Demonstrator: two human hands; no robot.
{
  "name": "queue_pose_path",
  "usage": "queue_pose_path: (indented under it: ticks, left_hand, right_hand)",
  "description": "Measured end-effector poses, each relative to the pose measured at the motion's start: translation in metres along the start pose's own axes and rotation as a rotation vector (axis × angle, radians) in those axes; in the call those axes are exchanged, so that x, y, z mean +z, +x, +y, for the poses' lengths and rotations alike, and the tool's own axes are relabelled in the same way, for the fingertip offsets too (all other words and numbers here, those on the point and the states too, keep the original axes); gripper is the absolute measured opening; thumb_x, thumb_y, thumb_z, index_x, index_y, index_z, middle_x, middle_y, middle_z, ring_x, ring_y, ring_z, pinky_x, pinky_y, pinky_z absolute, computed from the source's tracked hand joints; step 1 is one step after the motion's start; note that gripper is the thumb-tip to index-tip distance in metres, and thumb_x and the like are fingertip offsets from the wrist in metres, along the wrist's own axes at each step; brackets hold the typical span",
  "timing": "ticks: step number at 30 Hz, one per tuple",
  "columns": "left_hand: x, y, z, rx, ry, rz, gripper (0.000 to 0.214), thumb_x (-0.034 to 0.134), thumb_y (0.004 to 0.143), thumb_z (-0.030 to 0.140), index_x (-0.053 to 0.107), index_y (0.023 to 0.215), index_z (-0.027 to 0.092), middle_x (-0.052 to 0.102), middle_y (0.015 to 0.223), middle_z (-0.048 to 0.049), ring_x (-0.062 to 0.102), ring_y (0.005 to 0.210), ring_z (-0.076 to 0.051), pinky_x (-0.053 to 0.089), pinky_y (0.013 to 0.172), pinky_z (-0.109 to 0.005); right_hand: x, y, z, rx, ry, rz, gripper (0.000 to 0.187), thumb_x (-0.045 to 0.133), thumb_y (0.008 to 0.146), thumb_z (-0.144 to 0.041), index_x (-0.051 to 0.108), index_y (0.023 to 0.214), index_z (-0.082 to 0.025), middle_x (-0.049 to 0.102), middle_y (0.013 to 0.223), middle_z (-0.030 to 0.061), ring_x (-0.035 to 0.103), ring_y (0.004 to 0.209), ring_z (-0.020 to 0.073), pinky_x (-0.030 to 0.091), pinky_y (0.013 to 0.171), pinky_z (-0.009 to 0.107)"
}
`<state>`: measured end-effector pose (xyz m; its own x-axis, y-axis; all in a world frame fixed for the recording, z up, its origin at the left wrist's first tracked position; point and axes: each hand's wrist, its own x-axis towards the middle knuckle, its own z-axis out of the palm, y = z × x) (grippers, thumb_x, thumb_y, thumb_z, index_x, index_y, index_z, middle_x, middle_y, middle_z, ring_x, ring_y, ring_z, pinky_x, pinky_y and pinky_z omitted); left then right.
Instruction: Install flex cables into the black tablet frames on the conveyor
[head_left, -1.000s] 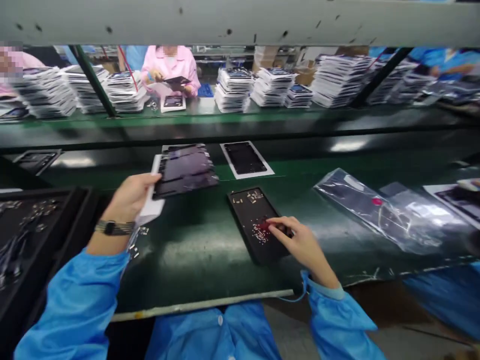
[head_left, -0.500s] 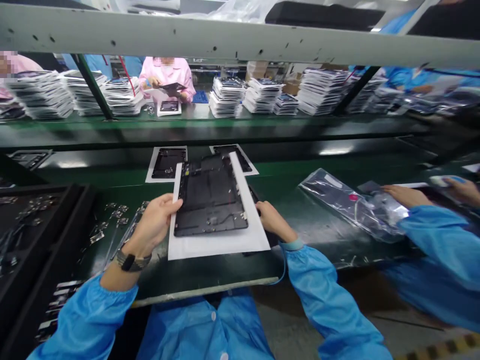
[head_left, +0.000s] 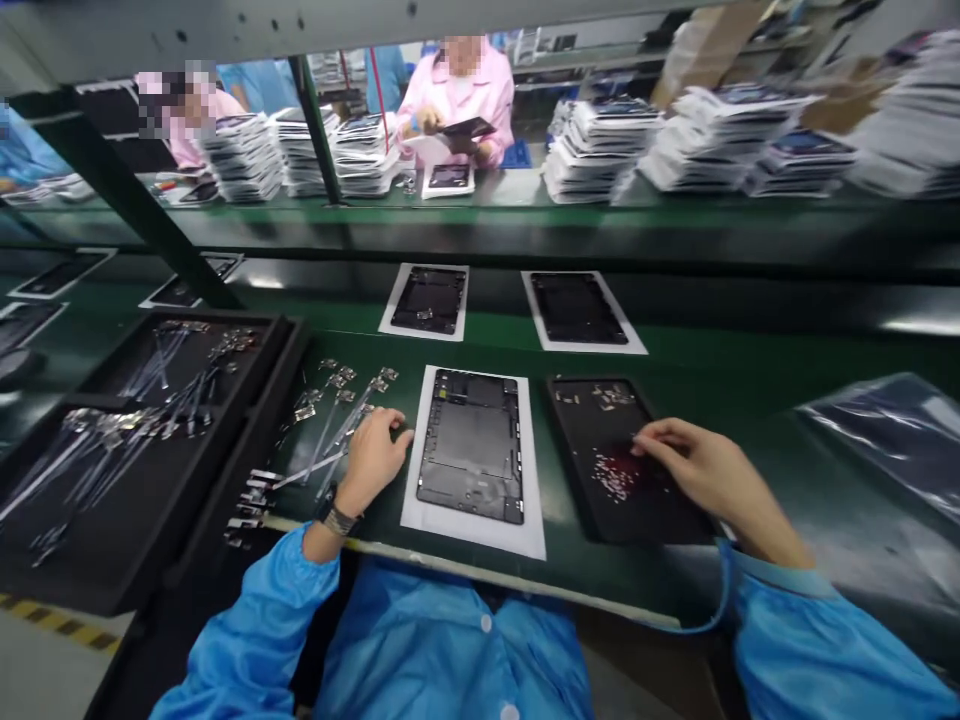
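Observation:
A black tablet back housing (head_left: 472,450) lies on a white paper sheet (head_left: 487,537) in front of me. To its left, my left hand (head_left: 375,452) rests by the sheet's edge, thumb and index finger apart with nothing between them. Small metal connectors with flat cables (head_left: 330,430) lie loose beside that hand. My right hand (head_left: 697,475) is over a black parts tray (head_left: 600,440), its thumb and index finger pinched together. Whatever may be in that pinch is too small to make out. Tiny light-coloured pieces (head_left: 615,475) are scattered in the tray below.
Two more housings on paper, a left one (head_left: 429,300) and a right one (head_left: 579,308), lie farther back. A black compartment tray (head_left: 217,470) of cables stands left. Clear plastic bags (head_left: 892,430) lie right. Across the bench, a person in pink (head_left: 465,90) works behind stacked sheets (head_left: 600,150).
The housing and its paper now lie flat on the bench, released by both hands. My right hand has moved to the parts tray. The view has turned left.

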<state>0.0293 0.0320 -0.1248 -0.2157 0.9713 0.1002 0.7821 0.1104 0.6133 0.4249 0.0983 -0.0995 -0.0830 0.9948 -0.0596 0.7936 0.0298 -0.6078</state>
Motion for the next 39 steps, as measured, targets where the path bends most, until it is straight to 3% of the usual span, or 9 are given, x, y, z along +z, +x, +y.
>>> queue_pose_path:
  ticks: [3,7,11,15,21,25,30,34,39]
  left_hand:
    - [-0.024,-0.001,-0.023,-0.009,0.158,0.085,0.015,0.060,0.082,0.017,0.065,0.095,0.020,0.066,0.093,-0.0082,0.062,0.091,-0.025,0.047,0.085,-0.038]
    - [-0.042,-0.003,-0.045,-0.027,0.312,0.088,0.014,0.058,0.084,0.018,0.065,0.096,0.022,0.065,0.096,-0.0091,0.059,0.098,-0.029,0.046,0.089,-0.040]
    - [-0.035,0.003,-0.042,0.036,0.359,0.054,0.019,0.060,0.087,0.025,0.066,0.104,0.021,0.063,0.104,-0.0111,0.056,0.104,-0.030,0.045,0.092,-0.039]
    - [-0.026,0.027,-0.032,0.006,0.343,0.044,0.022,0.056,0.088,0.023,0.067,0.106,0.016,0.062,0.107,-0.0143,0.054,0.107,-0.031,0.042,0.096,-0.041]
    - [-0.020,0.088,-0.022,-0.124,0.133,0.018,0.013,0.068,0.078,0.019,0.070,0.090,0.014,0.063,0.108,-0.0167,0.050,0.114,-0.034,0.037,0.101,-0.044]
    - [-0.010,0.114,-0.020,-0.180,0.014,0.012,0.016,0.077,0.063,0.012,0.062,0.063,0.017,0.066,0.086,-0.0122,0.057,0.102,-0.031,0.042,0.092,-0.041]
    - [-0.009,0.124,-0.022,-0.219,-0.281,-0.024,0.022,0.079,0.057,0.009,0.059,0.059,0.017,0.062,0.059,-0.0024,0.060,0.067,-0.019,0.047,0.070,-0.032]
    - [-0.021,0.129,-0.021,-0.209,-0.521,0.051,0.020,0.080,0.055,0.013,0.065,0.068,0.015,0.065,0.062,-0.0023,0.062,0.066,-0.016,0.048,0.070,-0.029]
    - [-0.046,0.137,-0.025,-0.218,-0.680,0.248,0.021,0.079,0.054,0.016,0.067,0.071,0.013,0.068,0.068,-0.0036,0.060,0.068,-0.014,0.044,0.065,-0.025]
  right_hand:
    - [-0.006,-0.006,-0.003,0.074,0.072,0.003,0.036,0.057,0.063,-0.056,0.064,0.072,-0.022,0.074,0.073,0.0110,0.067,0.070,0.0283,0.048,0.068,0.038]
    - [-0.011,-0.010,-0.005,0.167,0.125,-0.023,0.038,0.064,0.056,-0.053,0.070,0.077,-0.022,0.076,0.079,0.0121,0.070,0.082,0.0329,0.051,0.073,0.038]
    - [-0.017,-0.012,0.000,0.160,0.120,-0.040,0.034,0.069,0.055,-0.052,0.072,0.075,-0.024,0.077,0.083,0.0109,0.071,0.083,0.0335,0.053,0.066,0.037]
    - [-0.023,-0.015,-0.004,0.134,0.081,-0.047,0.034,0.068,0.057,-0.054,0.073,0.073,-0.024,0.077,0.078,0.0103,0.070,0.078,0.0328,0.051,0.061,0.036]
    - [-0.019,-0.017,-0.023,0.105,0.092,-0.013,0.048,0.064,0.056,-0.068,0.068,0.072,-0.023,0.073,0.074,0.0106,0.068,0.070,0.0294,0.050,0.061,0.036]
    - [-0.014,-0.016,-0.036,0.025,0.179,-0.029,0.052,0.064,0.062,-0.073,0.065,0.074,-0.022,0.073,0.070,0.0099,0.069,0.070,0.0284,0.053,0.066,0.036]
    - [-0.010,-0.011,-0.043,0.005,0.289,-0.050,0.052,0.065,0.066,-0.070,0.065,0.080,-0.020,0.077,0.081,0.0142,0.071,0.081,0.0312,0.054,0.074,0.039]
    - [-0.001,-0.004,-0.040,-0.046,0.367,-0.061,0.049,0.065,0.071,-0.068,0.068,0.084,-0.020,0.078,0.088,0.0134,0.072,0.087,0.0333,0.054,0.078,0.042]
    - [0.010,0.001,-0.036,-0.096,0.409,-0.045,0.043,0.067,0.072,-0.066,0.070,0.078,-0.023,0.078,0.084,0.0092,0.072,0.086,0.0316,0.055,0.080,0.042]
